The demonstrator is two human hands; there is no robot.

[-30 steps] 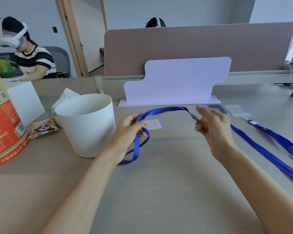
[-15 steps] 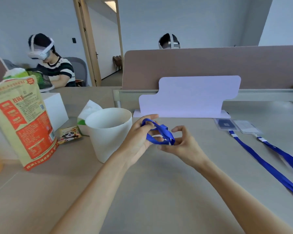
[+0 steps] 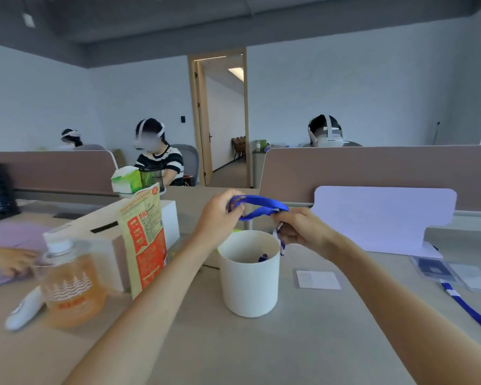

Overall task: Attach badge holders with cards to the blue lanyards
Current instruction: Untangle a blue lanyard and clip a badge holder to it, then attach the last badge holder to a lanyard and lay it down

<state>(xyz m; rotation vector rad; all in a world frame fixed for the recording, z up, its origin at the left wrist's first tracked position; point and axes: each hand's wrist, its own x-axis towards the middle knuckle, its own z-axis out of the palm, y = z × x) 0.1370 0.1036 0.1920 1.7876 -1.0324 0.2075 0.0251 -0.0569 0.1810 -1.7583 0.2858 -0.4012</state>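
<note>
Both my hands hold a bunched blue lanyard (image 3: 261, 208) in the air above a white cup (image 3: 249, 284). My left hand (image 3: 220, 215) pinches its left end, and my right hand (image 3: 300, 229) grips the right end with the clip hanging below the fingers. A bit of blue shows inside the cup. A clear badge holder with a white card (image 3: 317, 279) lies flat on the table right of the cup. At the far right lie two more badge holders (image 3: 439, 269) with another blue lanyard (image 3: 472, 312) joined to one.
A white shaped board (image 3: 383, 215) stands behind my right hand. Left of the cup stand a red-and-yellow snack bag (image 3: 145, 240), a white box (image 3: 100, 232), an orange bottle (image 3: 70, 282) and a white device (image 3: 22, 309). Another person's hand (image 3: 6, 261) rests far left.
My hands have gathered the lanyard into a bunch and carried it left and up over the white cup. The view has lifted and turned left.
</note>
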